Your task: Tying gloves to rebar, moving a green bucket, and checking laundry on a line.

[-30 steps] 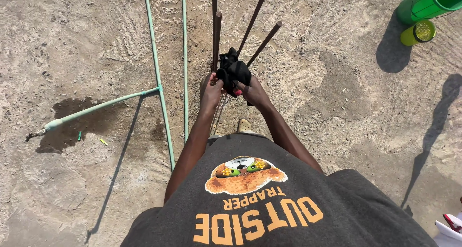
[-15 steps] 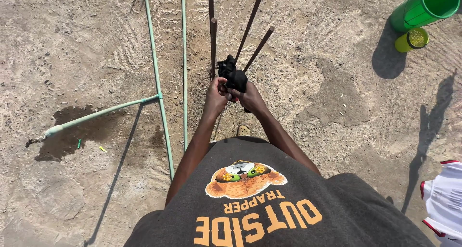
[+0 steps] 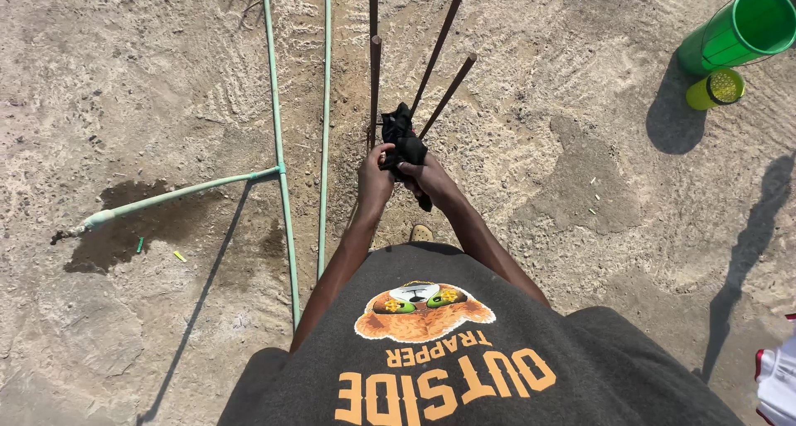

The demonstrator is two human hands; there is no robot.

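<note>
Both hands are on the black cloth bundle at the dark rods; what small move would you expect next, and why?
Probably a further tightening pull on the black cloth. The left hand and right hand both grip it where it sits bunched against the dark rods, which lean apart at different angles above it. A loose tail hangs below the right hand, so the wrap looks unfinished, though I cannot see a knot.

No packages, signs or screens on the sandy ground [image 3: 580, 227]. Only printed item: a graphic on the back of the person's dark grey shirt [image 3: 464, 351], a tan bear-like head with white and green goggles, above two rows of orange block lettering, seen upside down.
</note>
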